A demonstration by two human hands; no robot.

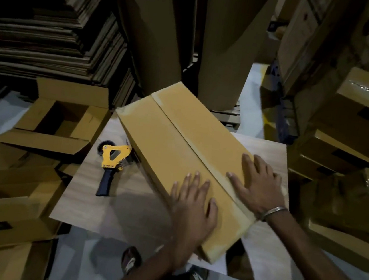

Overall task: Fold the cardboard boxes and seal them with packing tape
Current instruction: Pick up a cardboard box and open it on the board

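Stacked flat cardboard [52,37] and finished cartons are seen around a wood-grain tabletop [109,212], on which a long closed box [178,143] lies; its long axis runs diagonally, from the near right edge away to the upper left, with a strip of tape [192,145] laid along the centre seam; both hands are pressed flat on the near end, the left hand [193,208] on the left of the seam, the right hand [256,188] on the right; the fingers [249,164] of each are spread and straight, nothing being gripped; the tape dispenser [112,161] lies just beside the box's left side, nearer the left hand; smoothing of the seam is judged to be the step in hand.
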